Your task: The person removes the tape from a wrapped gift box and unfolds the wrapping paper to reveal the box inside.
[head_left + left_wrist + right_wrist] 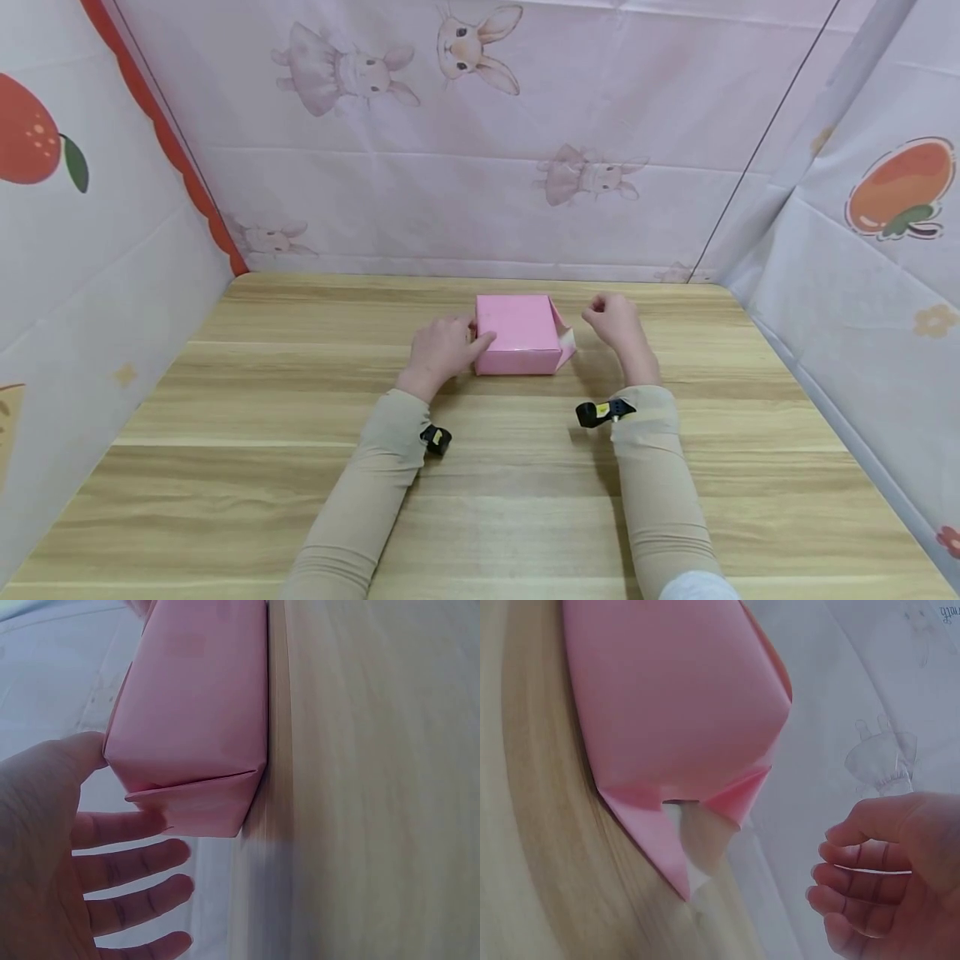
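A box wrapped in pink paper sits on the wooden table. Its left end is folded flat, while at its right end loose paper flaps stick out with a pale inner side showing. My left hand is at the left end: the thumb rests on the top edge, and the index finger touches the folded end in the left wrist view. The other fingers lie fairly straight, apart from the paper. Just beyond the loose flaps, my right hand hovers with fingers loosely bent, holding nothing and not touching the box.
The wooden table reaches back to a hanging cloth printed with rabbits. Cloth walls with fruit prints stand at left and right. Each sleeve cuff carries a small black camera, such as the right wrist camera.
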The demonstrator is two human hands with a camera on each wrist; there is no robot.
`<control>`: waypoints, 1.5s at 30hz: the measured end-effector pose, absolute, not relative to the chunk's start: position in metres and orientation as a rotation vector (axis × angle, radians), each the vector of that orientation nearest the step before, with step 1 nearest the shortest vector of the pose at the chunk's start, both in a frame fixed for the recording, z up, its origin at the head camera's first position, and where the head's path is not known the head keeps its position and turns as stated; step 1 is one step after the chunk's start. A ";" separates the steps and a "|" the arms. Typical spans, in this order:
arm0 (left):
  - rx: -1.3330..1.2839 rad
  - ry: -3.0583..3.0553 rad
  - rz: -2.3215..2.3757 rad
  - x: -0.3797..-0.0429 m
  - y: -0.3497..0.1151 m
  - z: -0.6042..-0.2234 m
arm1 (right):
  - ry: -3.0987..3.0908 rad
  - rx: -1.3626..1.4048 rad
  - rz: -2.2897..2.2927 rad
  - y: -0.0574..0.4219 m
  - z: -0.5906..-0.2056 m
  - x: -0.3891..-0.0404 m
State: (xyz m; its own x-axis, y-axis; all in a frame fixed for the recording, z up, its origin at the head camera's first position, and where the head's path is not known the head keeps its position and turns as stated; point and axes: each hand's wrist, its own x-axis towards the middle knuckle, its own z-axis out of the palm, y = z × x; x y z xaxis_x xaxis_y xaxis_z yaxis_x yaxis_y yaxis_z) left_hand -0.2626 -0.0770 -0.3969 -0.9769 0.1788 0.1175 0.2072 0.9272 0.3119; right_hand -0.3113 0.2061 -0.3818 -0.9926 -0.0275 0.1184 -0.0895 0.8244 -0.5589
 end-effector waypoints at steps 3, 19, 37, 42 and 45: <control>-0.283 -2.982 -0.505 -0.262 -0.077 -0.398 | -2.905 0.137 0.929 0.202 -0.379 -0.310; -0.327 -2.966 -0.580 -0.261 -0.078 -0.398 | -2.999 0.520 1.023 0.185 -0.379 -0.308; -0.479 -2.729 -0.455 -0.260 -0.074 -0.393 | -2.977 0.465 0.997 0.179 -0.381 -0.308; -0.495 -2.682 -0.442 -0.258 -0.073 -0.393 | -2.980 0.412 0.945 0.178 -0.380 -0.306; -0.495 -2.657 -0.427 -0.257 -0.072 -0.394 | -2.979 0.405 0.930 0.178 -0.379 -0.304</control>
